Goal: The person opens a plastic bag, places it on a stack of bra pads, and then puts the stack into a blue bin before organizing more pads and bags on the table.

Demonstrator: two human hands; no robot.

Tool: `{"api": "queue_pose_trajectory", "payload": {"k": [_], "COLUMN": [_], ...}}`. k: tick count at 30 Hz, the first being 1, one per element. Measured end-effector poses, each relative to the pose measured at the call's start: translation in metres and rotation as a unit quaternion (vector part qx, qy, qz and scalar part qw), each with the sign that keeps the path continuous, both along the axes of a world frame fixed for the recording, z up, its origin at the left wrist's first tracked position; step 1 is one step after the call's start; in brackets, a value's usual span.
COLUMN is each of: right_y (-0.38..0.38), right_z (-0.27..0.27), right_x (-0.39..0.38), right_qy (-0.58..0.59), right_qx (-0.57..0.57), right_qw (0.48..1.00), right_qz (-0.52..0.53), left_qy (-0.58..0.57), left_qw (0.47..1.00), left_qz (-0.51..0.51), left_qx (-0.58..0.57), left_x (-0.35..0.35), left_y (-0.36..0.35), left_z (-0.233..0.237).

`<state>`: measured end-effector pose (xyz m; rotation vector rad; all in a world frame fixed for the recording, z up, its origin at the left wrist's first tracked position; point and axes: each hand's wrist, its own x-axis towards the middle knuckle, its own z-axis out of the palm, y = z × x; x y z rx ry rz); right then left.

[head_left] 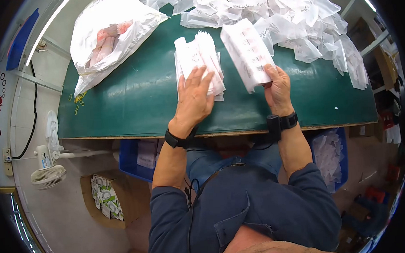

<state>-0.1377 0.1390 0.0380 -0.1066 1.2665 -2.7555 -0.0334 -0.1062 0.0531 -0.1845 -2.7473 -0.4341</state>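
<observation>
White, printed plastic packet (pixel 248 52) hangs pinched between the right hand's (pixel 277 85) thumb and fingers, its far end away from that grip; left of it, the left hand (pixel 194 95) lies spread on a packet stack (pixel 197 52) on the green tabletop (pixel 140 100).
</observation>
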Motion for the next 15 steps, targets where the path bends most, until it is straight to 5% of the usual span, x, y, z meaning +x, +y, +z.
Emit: {"api": "queue_pose_trajectory", "payload": {"k": [7,15], "right_y": [0.008,-0.003], "right_z": [-0.034,-0.037], "right_x": [0.006,0.007], "right_qy": [0.007,0.009], "right_qx": [0.197,0.363], "right_qw": [0.980,0.931], "right_qz": [0.003,0.037], "left_qy": [-0.052,-0.086], "left_qw": [0.989,0.990], "left_qz": [-0.083,0.046], "left_qx": [-0.111,-0.098], "left_x": [-0.028,-0.048], "left_y": [0.020,-0.036], "left_z": [-0.015,-0.018]}}
